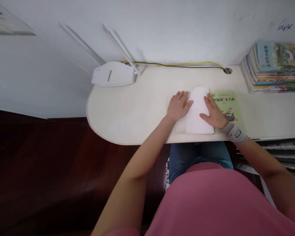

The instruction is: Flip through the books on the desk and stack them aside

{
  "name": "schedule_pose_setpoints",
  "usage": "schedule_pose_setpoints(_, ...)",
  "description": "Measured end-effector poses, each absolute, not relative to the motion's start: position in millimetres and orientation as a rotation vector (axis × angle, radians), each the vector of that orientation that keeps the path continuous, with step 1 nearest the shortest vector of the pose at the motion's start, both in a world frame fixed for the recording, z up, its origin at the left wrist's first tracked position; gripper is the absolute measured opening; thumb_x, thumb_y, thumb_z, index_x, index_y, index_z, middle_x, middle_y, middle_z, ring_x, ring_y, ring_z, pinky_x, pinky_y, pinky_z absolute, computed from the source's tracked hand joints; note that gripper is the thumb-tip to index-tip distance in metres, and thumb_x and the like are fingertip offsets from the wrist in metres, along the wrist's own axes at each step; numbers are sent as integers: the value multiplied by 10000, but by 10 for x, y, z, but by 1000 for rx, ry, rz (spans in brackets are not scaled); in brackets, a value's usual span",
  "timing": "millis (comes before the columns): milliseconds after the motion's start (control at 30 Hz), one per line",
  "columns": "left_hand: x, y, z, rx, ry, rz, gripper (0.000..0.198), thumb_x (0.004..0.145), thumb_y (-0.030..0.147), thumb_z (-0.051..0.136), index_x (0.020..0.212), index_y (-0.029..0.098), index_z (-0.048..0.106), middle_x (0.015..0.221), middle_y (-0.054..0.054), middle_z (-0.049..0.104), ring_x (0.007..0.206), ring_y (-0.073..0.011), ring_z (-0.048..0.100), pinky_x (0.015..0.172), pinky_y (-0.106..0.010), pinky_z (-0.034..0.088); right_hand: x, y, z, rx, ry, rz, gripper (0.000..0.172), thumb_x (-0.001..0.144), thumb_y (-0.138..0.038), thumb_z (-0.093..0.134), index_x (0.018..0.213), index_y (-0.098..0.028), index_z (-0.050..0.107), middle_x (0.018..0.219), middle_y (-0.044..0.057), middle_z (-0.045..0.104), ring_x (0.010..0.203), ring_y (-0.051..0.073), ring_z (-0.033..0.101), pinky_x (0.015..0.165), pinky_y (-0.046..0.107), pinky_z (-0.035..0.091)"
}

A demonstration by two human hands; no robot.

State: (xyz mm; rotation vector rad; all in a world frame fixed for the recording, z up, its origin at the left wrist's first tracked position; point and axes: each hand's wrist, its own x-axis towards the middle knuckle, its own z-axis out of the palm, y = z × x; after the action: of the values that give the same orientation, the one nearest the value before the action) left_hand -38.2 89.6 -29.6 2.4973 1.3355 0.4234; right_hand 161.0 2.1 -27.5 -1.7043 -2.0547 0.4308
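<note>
A white sheet of paper, its top edge curved, lies on the white desk in front of me. It covers the left part of a green book with dark printed characters and a small picture on its cover. My left hand rests flat at the paper's left side, fingers spread and thumb at its edge. On the right, my right hand lies with fingers stretched out over the paper's right edge and the book. A grey wrist support wraps that wrist. Whatever is under my left palm is hidden.
A white router with raised antennas stands at the desk's back left. Yellow and black cables run along the wall to a round hole. A stack of books stands at the back right. The desk's rounded edge is at left.
</note>
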Motion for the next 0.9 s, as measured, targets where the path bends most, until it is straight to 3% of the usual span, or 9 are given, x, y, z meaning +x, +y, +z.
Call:
schedule_pose_setpoints(200,-391,927,-350,2507,1355,439,769,935,640,232,1469,105,371,1508,-178,404,1431,-307,309,1155,-469,262,1603,-27,-233,-1715,-2052,434,778,824,-338,519,1514,-124,232,1605,162,167,1484,317,129,1181,559,207)
schedule_pose_setpoints(433,-387,833,-238,2587,1256,295,631,942,613,285,1479,292,366,1598,-66,253,1475,-320,184,1160,-535,202,1685,115,-119,-1732,-2132,351,700,831,-393,538,1466,-161,358,1610,136,162,1487,354,56,1169,619,160)
schedule_pose_setpoints(567,-385,817,-245,2591,1280,296,615,932,629,303,1435,304,442,1585,-56,293,1466,-316,216,1161,-528,203,1727,229,-119,-1725,-2198,362,565,848,-349,502,1367,-128,478,1569,182,270,1465,376,170,1156,631,180)
schedule_pose_setpoints(900,-385,837,-245,2511,1299,354,743,925,662,227,1493,197,336,1563,-114,326,1456,-295,255,1173,-491,201,1576,193,-147,-1769,-2184,316,460,837,-278,486,1274,-142,531,1562,161,296,1465,409,132,1136,669,212)
